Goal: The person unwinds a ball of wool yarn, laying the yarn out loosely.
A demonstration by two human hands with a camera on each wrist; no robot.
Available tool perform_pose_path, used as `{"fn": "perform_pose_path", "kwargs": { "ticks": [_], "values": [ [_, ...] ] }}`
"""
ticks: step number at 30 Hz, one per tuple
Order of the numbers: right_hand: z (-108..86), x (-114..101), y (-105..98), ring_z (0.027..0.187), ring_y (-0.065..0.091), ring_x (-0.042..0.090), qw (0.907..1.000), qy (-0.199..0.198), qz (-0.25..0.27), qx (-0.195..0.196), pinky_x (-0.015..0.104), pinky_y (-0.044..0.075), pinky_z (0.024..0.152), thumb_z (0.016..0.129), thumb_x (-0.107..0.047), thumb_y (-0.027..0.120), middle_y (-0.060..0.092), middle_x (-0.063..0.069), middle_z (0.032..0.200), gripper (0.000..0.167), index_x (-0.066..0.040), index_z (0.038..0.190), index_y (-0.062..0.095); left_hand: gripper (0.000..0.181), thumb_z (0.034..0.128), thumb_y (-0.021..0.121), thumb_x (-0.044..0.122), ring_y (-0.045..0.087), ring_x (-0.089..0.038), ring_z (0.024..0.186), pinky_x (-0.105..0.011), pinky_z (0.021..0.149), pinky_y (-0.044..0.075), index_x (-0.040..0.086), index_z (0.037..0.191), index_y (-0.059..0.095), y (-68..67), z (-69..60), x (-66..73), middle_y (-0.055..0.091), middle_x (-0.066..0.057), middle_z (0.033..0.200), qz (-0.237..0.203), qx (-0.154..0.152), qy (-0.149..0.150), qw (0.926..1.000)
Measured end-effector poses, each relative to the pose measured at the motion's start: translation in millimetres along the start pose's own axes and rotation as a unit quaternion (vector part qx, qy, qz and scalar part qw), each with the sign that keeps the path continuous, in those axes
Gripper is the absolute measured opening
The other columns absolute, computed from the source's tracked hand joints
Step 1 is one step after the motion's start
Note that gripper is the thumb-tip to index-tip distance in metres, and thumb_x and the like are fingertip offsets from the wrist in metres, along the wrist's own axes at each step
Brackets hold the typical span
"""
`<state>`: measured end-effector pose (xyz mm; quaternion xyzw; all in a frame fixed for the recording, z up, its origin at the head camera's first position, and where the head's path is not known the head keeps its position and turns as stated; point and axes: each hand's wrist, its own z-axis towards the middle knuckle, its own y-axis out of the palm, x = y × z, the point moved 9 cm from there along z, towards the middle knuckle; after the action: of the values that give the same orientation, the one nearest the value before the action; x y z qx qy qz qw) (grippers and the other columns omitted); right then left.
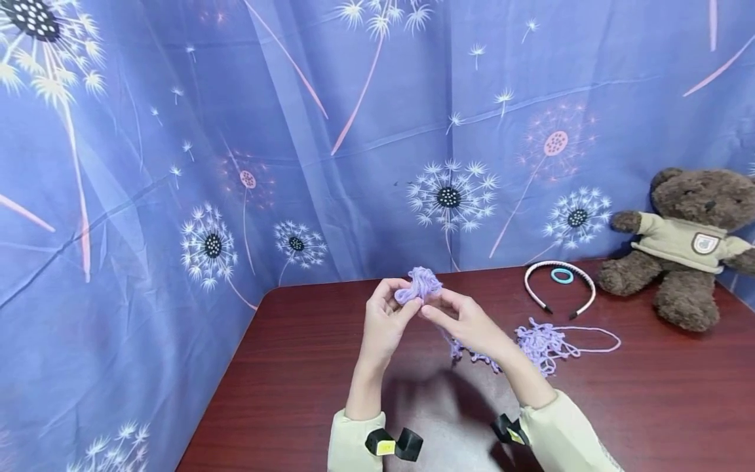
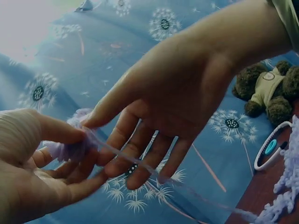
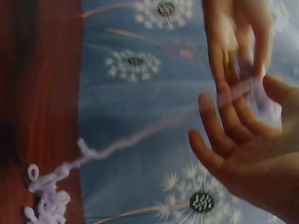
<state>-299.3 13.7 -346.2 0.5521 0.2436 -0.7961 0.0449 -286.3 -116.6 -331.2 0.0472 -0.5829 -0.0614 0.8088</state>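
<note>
A small wound bundle of lilac yarn (image 1: 422, 284) is held up above the table between both hands. My left hand (image 1: 385, 321) pinches it between thumb and fingers; the bundle (image 2: 74, 140) shows there in the left wrist view. My right hand (image 1: 468, 321) meets it from the other side, thumb and fingertips at the yarn, the other fingers loosely spread in the left wrist view. From the bundle a single strand (image 3: 154, 128) runs down to a loose lilac yarn heap (image 1: 541, 344) on the table. The right wrist view is blurred around the fingertips.
Behind the heap lie a white headband (image 1: 533, 267) and a light-blue ring (image 1: 562, 276). A brown teddy bear (image 1: 684, 246) in a beige top sits at the back right of the dark red table (image 1: 283, 380). A blue dandelion-print curtain (image 1: 366, 216) hangs behind and left.
</note>
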Motion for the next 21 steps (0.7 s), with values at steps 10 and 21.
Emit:
{"fn": "perform_pose_path", "kwargs": {
  "ticks": [10,21],
  "values": [
    [-1.6,-3,-11,0.071,0.065,0.004,0.9986,-0.01,-0.004,0.052,0.026,0.055,0.066,0.095,-0.01,0.059,0.071,0.023,0.085,0.019,0.007,0.104,0.062,0.027,0.0866,0.061,-0.006,0.062,-0.006,0.083,-0.015,0.071,0.051,-0.01,0.113,0.058,11.4,-2.5,-8.6,0.063,-0.029,0.104,0.094,-0.014,-0.005,0.9955],
    [-2.1,-6,-8,0.068,0.065,0.003,0.9982,-0.023,0.014,0.053,0.03,0.058,0.068,0.093,0.001,0.058,0.069,0.025,0.086,0.02,0.01,0.11,0.056,0.035,0.0889,0.067,0.007,0.064,-0.006,0.082,-0.02,0.072,0.052,-0.004,0.12,0.056,14.9,-1.5,-18.5,0.067,-0.024,0.106,0.088,0.013,-0.03,0.9956]
  ]
}}
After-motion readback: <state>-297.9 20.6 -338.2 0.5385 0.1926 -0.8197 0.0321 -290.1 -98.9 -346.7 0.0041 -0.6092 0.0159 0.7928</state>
